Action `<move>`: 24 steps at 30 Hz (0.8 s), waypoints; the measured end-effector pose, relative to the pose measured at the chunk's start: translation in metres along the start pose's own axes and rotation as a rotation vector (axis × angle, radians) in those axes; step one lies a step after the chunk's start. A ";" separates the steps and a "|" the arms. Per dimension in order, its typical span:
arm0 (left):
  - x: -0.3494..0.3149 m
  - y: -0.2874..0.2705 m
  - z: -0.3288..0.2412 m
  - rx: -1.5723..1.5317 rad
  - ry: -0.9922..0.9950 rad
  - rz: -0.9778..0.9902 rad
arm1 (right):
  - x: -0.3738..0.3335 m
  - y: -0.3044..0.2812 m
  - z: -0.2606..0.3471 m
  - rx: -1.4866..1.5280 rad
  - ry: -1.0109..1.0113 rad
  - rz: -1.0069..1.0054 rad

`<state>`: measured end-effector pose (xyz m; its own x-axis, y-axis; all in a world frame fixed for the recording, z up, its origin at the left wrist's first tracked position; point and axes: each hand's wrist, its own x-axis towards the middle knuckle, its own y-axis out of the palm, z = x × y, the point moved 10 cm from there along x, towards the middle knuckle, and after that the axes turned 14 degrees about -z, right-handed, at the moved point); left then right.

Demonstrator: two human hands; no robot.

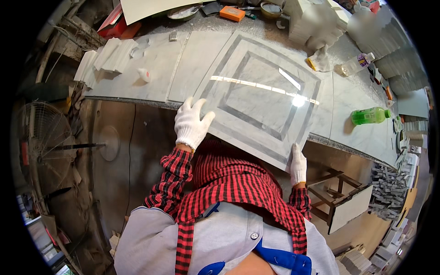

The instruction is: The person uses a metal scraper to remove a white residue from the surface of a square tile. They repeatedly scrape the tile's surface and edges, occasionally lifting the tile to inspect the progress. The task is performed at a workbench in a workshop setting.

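Note:
A large glossy marble tile, white-grey with darker grey rectangular frame bands, lies slanted on the worktable, its near edge jutting past the table's front. My left hand, in a white knit glove, grips its left near corner, thumb apart from the fingers. At the right near corner my right hand, gloved the same way, holds the side edge with fingers straight along it; its thumb is hard to make out. Bright light reflects off the tile's surface.
Pale slabs cover the worktable. On it are a small white bottle, a green bottle, a clear bottle, a glove, an orange box and stacked tile strips. A fan stands left, a wooden stool right.

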<state>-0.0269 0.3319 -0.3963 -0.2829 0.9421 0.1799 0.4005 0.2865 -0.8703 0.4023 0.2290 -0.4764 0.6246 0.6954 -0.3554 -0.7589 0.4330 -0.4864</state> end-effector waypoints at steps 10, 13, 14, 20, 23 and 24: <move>-0.012 0.001 0.004 0.034 0.072 -0.130 | 0.018 -0.032 0.177 -0.471 -0.826 -0.332; -0.013 -0.003 -0.007 0.045 0.134 -0.215 | 0.039 0.015 0.210 -0.503 -0.984 -0.335; -0.016 -0.007 -0.010 0.059 0.152 -0.249 | 0.050 0.034 0.212 -0.575 -1.005 -0.331; -0.012 0.017 -0.014 -0.004 0.213 -0.260 | 0.089 0.089 0.239 -0.523 -1.220 -0.398; -0.018 0.001 -0.002 0.011 0.189 -0.304 | 0.089 0.100 0.252 -0.425 -1.242 -0.392; -0.019 0.001 -0.003 0.013 0.188 -0.304 | 0.094 0.097 0.246 -0.450 -1.199 -0.385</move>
<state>-0.0190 0.3151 -0.3993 -0.2214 0.8298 0.5122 0.3112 0.5579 -0.7693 0.3424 0.4774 -0.3609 0.0608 0.7435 0.6660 -0.3006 0.6499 -0.6981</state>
